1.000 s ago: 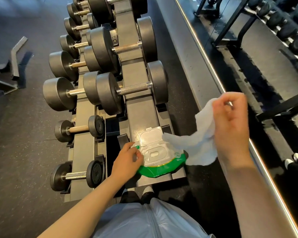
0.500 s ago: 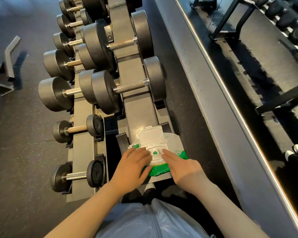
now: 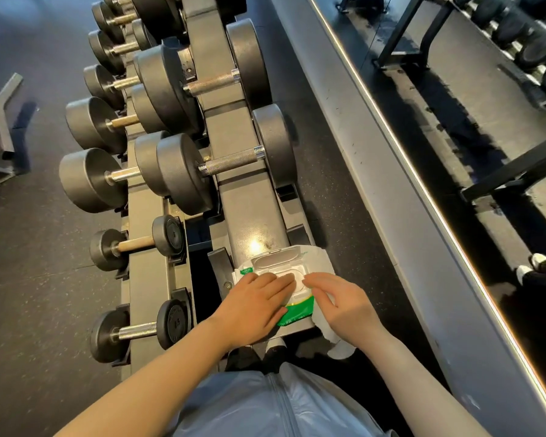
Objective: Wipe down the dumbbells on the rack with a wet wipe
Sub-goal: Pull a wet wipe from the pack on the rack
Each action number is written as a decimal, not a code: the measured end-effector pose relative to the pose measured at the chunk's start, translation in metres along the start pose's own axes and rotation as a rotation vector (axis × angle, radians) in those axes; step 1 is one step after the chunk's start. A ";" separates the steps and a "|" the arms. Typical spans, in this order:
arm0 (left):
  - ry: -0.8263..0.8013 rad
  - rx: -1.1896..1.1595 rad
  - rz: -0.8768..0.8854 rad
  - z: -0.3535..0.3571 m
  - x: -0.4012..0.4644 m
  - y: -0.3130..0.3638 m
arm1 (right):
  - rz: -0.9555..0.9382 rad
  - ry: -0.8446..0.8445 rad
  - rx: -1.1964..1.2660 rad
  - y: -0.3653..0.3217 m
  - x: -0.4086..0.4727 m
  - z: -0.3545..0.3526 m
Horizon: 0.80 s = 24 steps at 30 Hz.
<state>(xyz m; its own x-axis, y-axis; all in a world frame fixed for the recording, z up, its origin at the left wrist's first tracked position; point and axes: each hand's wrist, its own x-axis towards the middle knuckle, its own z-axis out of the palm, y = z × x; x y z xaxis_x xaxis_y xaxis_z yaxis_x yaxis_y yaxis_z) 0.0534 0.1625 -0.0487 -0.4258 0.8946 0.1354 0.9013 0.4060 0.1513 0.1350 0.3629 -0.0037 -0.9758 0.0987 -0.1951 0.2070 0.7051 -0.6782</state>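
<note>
Wipe [image 3: 323, 326] is pinned under your right hand [image 3: 344, 305], thin white sheet draped off the pack's right edge, so it stays close by. Both hands lie flat with straight fingers on the soft green pack [image 3: 297, 313], left hand [image 3: 256, 305] steadying it on the rack [image 3: 249, 203] end, hard lid [image 3: 276, 258] flipped up. Dumbbells [image 3: 221, 165] untouched: matte round heads, knurled steel handles.

I count one wipe pack [image 3: 297, 266], one loose wipe [image 3: 325, 334], two hands, left [image 3: 252, 307] and right [image 3: 344, 305]; dumbbells [image 3: 177, 175] run out of frame, uncountable.
</note>
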 end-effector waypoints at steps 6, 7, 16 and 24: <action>-0.034 0.009 0.021 0.000 -0.004 -0.008 | 0.038 -0.024 -0.143 0.004 -0.005 -0.002; -0.041 -0.006 0.011 -0.003 -0.003 -0.008 | 0.016 -0.016 -0.169 0.003 -0.006 -0.002; 0.556 -0.505 -0.577 -0.037 -0.018 -0.003 | 0.170 -0.077 0.023 -0.004 -0.005 -0.008; -0.130 -0.485 -0.155 -0.038 0.004 -0.003 | 0.365 0.019 0.299 -0.012 -0.006 -0.018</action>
<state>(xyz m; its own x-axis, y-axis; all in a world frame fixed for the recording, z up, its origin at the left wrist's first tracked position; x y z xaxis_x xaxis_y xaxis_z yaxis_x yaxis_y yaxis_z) 0.0460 0.1577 -0.0112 -0.5101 0.8590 -0.0428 0.6745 0.4304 0.5999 0.1372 0.3668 0.0186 -0.8361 0.3171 -0.4476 0.5452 0.3893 -0.7425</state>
